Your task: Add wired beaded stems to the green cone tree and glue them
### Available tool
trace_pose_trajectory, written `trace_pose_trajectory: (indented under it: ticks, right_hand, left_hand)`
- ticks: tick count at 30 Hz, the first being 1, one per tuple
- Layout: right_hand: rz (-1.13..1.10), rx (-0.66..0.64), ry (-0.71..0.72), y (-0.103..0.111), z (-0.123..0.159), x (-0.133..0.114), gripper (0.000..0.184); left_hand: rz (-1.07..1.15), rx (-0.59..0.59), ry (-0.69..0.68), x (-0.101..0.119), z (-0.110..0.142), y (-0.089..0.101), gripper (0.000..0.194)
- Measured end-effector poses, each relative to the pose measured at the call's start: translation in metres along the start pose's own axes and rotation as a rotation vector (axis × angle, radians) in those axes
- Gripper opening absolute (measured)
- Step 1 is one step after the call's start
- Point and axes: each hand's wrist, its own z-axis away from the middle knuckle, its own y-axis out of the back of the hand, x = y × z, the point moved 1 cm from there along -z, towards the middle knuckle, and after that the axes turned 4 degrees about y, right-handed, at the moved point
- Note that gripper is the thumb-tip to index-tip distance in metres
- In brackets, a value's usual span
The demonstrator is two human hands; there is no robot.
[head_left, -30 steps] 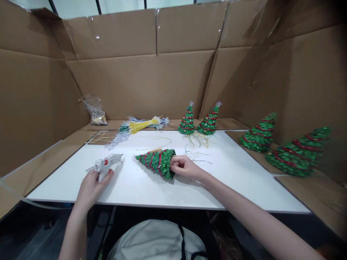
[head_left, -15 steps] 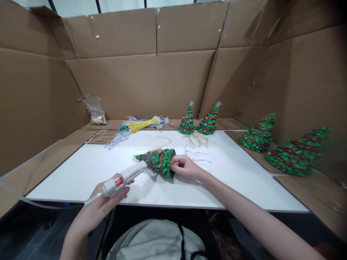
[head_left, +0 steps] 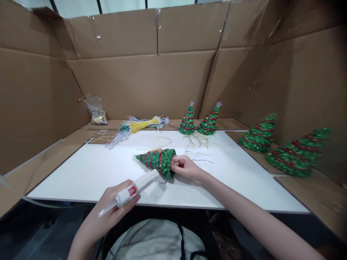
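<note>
Two rear Christmas trees (head_left: 187, 122): upright, red-garlanded, star-topped; apparently complete.
Two trees at the right (head_left: 258, 134): garlanded, no stars seen; likely unfinished.
Lying Christmas tree (head_left: 153, 160): on its side on the white board (head_left: 81, 177), star-tipped; judged still in work.
Left hand (head_left: 119, 200): wrapped round a white glue gun (head_left: 143, 183), front end at the tree; contact unclear.
Right hand (head_left: 184, 167): fingers curled at tree's base, arm extended; whether clamped, cannot tell.

Craft workshop, indicated by the white counter (head_left: 89, 173) walled with cardboard panels (head_left: 135, 83), the handheld glue gun (head_left: 145, 182), bundles of coloured strands (head_left: 142, 124) and decorated miniature trees (head_left: 162, 160).
</note>
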Motion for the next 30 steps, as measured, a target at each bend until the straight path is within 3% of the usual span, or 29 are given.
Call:
trace_pose_trajectory:
  ticks: [13, 30]
  right_hand:
    - [-0.043, 0.007, -0.013, -0.006, -0.002, 0.002, 0.027]
    - [-0.155, 0.15, -0.072, -0.018, -0.006, -0.004, 0.024]
  left_hand:
    - [0.018, 0.019, 0.022, 0.005, -0.002, -0.002, 0.023]
    - [0.004, 0.092, 0.077, 0.006, 0.0, -0.005, 0.022]
